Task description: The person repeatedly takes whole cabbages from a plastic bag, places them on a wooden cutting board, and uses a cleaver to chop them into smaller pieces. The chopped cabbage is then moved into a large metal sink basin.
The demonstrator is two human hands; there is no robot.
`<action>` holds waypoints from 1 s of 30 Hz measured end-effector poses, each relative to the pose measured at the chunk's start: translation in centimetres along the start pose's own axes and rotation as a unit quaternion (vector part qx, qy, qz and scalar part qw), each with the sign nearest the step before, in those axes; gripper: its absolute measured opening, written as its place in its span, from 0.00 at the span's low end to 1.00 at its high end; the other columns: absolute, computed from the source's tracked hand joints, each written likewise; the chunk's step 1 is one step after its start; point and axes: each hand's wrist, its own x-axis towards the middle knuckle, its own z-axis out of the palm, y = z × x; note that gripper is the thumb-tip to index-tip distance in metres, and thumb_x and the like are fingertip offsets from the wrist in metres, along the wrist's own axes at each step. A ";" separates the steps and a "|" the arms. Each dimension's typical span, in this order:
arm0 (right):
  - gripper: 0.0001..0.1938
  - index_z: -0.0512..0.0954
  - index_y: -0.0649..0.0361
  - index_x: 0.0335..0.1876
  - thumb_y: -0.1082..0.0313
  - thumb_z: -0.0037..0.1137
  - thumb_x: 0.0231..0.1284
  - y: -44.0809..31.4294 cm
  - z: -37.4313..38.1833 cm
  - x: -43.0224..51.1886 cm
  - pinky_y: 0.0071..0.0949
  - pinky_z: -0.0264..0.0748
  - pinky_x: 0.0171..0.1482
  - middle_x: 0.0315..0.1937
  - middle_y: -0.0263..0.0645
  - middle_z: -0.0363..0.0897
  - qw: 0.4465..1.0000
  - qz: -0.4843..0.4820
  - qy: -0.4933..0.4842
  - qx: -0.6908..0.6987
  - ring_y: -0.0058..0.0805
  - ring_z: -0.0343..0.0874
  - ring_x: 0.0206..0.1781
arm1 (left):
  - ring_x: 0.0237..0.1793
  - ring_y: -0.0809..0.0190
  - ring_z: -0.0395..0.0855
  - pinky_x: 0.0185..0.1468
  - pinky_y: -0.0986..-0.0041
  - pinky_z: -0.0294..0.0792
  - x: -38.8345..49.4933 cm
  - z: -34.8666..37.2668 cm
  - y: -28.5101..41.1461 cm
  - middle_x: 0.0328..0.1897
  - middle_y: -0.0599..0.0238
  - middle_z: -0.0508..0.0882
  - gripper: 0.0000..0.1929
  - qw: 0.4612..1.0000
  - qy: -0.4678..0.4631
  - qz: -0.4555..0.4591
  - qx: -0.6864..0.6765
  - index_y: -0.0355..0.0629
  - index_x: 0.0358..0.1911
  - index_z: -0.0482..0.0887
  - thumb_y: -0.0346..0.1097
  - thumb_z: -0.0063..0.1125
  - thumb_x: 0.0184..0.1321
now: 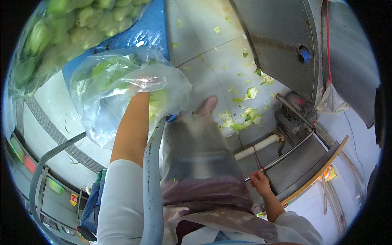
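My left hand [147, 80] reaches into a clear plastic bag [104, 122] of leafy green vegetables [114, 65]; the film blurs the fingers, so whether they grip anything cannot be told. The bag lies on a blue surface [153, 33], beside the curved grey metal handle [153, 183] of a cart. At the lower right, my right hand [259, 181] has its fingers curled near the end of a metal rail [284, 156] with a red tie; what it holds, if anything, is unclear. A large clear bag of pale green vegetables [88, 24] fills the upper left.
Leaf scraps [245, 118] litter the tiled floor beside my shoe [208, 105]. A stained metal panel [275, 39] stands at the upper right, near a small plastic bag [332, 99] hanging on a red cord. A white pipe [258, 147] runs low. Another person's legs [92, 202] show at lower left.
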 end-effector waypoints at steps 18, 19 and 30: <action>0.06 0.73 0.61 0.38 0.66 0.50 0.64 -0.3 -0.1 0.1 0.21 0.69 0.30 0.24 0.31 0.73 0.998 -0.038 -0.028 0.030 0.18 0.71 0.26 | 0.45 0.51 0.76 0.51 0.61 0.70 -17.4 3.8 -11.2 0.50 0.53 0.78 0.28 0.906 0.056 -0.257 -0.331 0.41 0.59 0.67 0.51 0.52 0.60; 0.06 0.73 0.61 0.38 0.66 0.50 0.64 -0.4 -0.2 0.1 0.21 0.69 0.30 0.24 0.31 0.73 0.999 -0.041 -0.020 0.019 0.18 0.71 0.26 | 0.45 0.51 0.76 0.51 0.61 0.70 -18.6 4.6 -11.0 0.50 0.53 0.77 0.28 0.891 0.090 -0.285 -0.342 0.41 0.59 0.66 0.51 0.52 0.60; 0.06 0.72 0.61 0.38 0.67 0.50 0.64 0.2 -0.6 0.1 0.20 0.68 0.26 0.23 0.33 0.73 1.000 -0.017 -0.003 -0.009 0.19 0.71 0.23 | 0.45 0.52 0.76 0.51 0.62 0.70 -20.8 5.9 -6.6 0.50 0.53 0.77 0.30 0.852 0.324 -0.304 -0.277 0.41 0.60 0.65 0.51 0.53 0.59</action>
